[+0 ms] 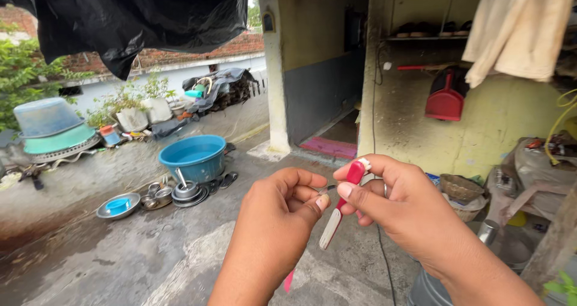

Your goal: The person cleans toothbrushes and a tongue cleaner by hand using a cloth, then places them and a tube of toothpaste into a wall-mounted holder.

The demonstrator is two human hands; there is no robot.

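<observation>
Far left, on the wet concrete yard [120, 252], an upturned clear tub [45, 116] sits on a green basin [60, 140]; nearer the middle one blue basin [193, 157] of water stands behind a cluster of steel dishes [174, 193], too tightly packed to count surely, with one flat steel plate [118, 206] apart to their left. One black cloth [141, 17] hangs overhead. Then come the two hands, raised side by side in front of the chest. The left hand [282, 213] is curled, thumb and forefinger pressed together on something small and thin at their tips; what it is I cannot tell, only that a dark sliver shows just beside the red head of the tool. The right hand [390, 204] pinches one red-and-white handled tool [341, 205], seemingly a razor or small brush, between thumb and fingers, gripping it near the red upper end. Its long axis runs steeply, tilted from the red top at upper right down to the white tail at lower left, so the tail hangs in the gap between the two hands and the head sits above the left fingertips. The right hand bears the tool; the left is just beside it, touching or nearly touching at the head. A bit of pink shows below the left wrist, unclear. Right of the hands, one red dustpan [446, 98] hangs on the yellow wall [511, 113], one woven basket [460, 187] sits below, and one pale towel [520, 26] hangs at the top right.
</observation>
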